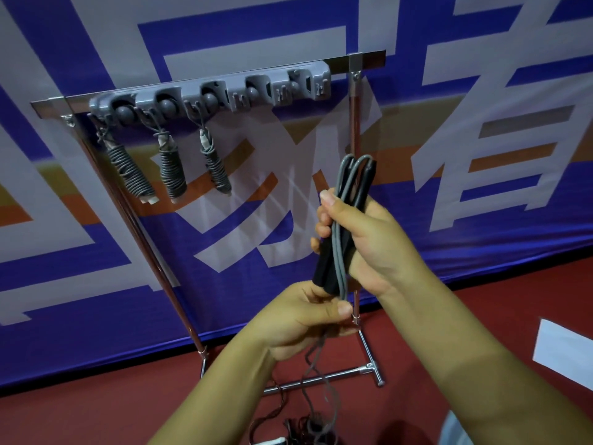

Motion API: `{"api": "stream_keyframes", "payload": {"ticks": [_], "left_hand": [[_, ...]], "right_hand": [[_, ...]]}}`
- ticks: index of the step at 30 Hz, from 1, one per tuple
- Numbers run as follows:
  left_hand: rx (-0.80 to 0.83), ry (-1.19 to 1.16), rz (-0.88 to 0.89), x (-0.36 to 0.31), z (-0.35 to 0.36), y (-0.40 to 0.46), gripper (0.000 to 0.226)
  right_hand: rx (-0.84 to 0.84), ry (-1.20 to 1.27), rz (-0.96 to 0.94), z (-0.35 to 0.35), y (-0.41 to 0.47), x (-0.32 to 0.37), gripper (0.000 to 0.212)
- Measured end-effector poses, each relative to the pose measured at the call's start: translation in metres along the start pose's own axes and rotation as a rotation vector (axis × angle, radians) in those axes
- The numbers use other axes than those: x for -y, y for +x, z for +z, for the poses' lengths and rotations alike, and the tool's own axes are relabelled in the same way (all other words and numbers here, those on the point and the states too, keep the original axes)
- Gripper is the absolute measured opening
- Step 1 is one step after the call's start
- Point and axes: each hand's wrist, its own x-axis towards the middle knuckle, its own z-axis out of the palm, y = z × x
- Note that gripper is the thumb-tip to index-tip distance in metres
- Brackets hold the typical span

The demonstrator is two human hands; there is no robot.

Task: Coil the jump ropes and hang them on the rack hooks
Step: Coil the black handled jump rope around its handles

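Head view looks down on both hands working one rope in front of the rack. Right hand (362, 239) has its grip clenched around the two black handles (333, 248), held side by side and tilted, thumb up along them, with folded grey rope (340, 252) strands pressed against the handles. Loops of that rope stick out above the fist beside the handle tops. Left hand (308, 319), just below, pinches the same rope at the handles' lower ends, thumb over the cord. From the left hand the loose rope hangs in wavy turns down to the floor (449, 316), where it ends in a tangled heap by a dark piece that is too blurred to identify.

Behind the hands stands the rack (354, 130), chrome tube legs with a top bar carrying a grey hook strip (224, 91) with round knobs. Three coiled ropes (173, 168) hang from the strip's left hooks, each a tight grey spiral around pale handles, near one another but apart. The hooks toward the strip's right end carry nothing.

The floor is dark red. A white sheet (564, 348) lies on it at the right. A banner (96, 252) with large pale characters on blue, crossed by orange and tan bands, fills the wall behind the rack.
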Motion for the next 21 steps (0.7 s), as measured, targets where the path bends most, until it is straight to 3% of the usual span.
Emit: {"api": "stream_keyframes", "payload": {"ticks": [6,8,12,16,19,21], "left_hand": [[-0.144,0.233,0.116,-0.007,-0.001,0.003,0.018],[-0.163,0.316,0.112,-0.013,-0.006,0.002,0.026],[-0.212,0.43,0.157,-0.029,-0.015,-0.006,0.004],[-0.308,0.586,0.192,-0.039,-0.018,-0.011,0.01],[-0.373,0.468,0.19,-0.039,-0.014,-0.014,0.016],[-0.39,0.234,0.151,-0.037,-0.01,-0.013,0.02]], "right_hand": [[-0.004,0.067,0.156,0.005,-0.006,0.008,0.004],[0.022,0.014,0.142,0.003,-0.008,0.011,0.005],[0.056,-0.079,0.114,-0.005,-0.014,0.017,0.006],[-0.013,-0.137,0.049,-0.011,-0.011,0.014,0.008],[-0.089,-0.13,-0.024,-0.014,-0.005,0.01,0.012],[-0.111,-0.124,-0.087,-0.016,-0.001,0.007,0.011]]}}
